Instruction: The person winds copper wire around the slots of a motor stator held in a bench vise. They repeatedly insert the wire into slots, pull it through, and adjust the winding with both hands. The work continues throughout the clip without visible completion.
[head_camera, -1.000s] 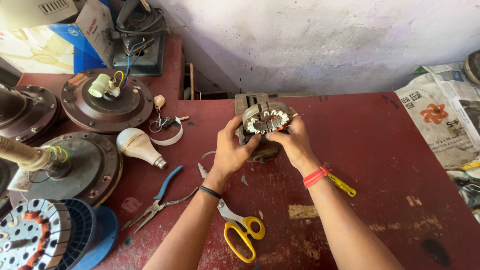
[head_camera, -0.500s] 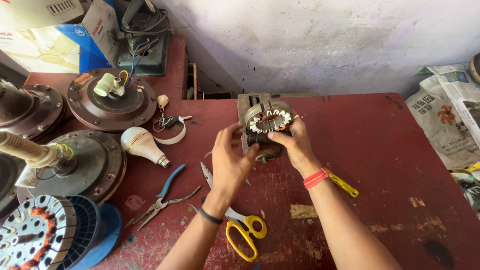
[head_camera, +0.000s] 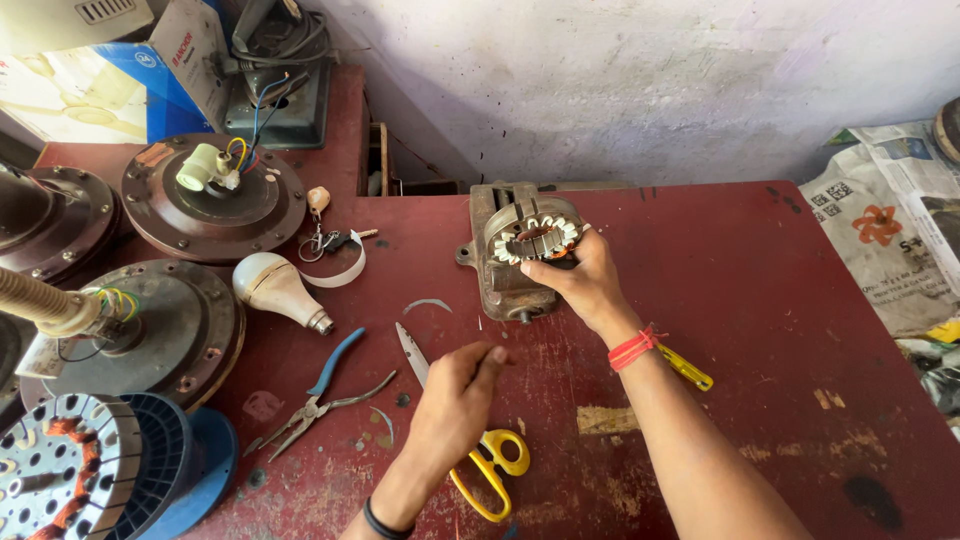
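Copper windings and white insulating slips mark out the stator (head_camera: 535, 240), a small ring-shaped core seated on top of a rusty iron vise (head_camera: 500, 290) near the back of the red table (head_camera: 760, 300).

From the head view, the right hand (head_camera: 578, 278) is closed on the ring's near right edge, its fingers wrapped over the rim and the thumb underneath, steadying it on the vise. The left hand (head_camera: 455, 405) is well apart from the stator, nearer the person, hanging just over the yellow-handled scissors (head_camera: 482, 468). It is loosely curled, thumb and forefinger pinched together at the tip; whether something small sits in that pinch I cannot tell, and it does not look to be gripping the scissors.

To my eye the step in hand is holding the core steady for work on its winding slots. Any further work there would call for the left hand to come up to the ring while the right keeps it from turning.

Blue-handled pliers (head_camera: 320, 395) and a white bulb (head_camera: 275, 285) lie to the left, with fan motor housings (head_camera: 210, 200) beyond. A yellow tool handle (head_camera: 690, 370) shows beside the right wrist, and newspaper (head_camera: 880, 230) covers the far right.
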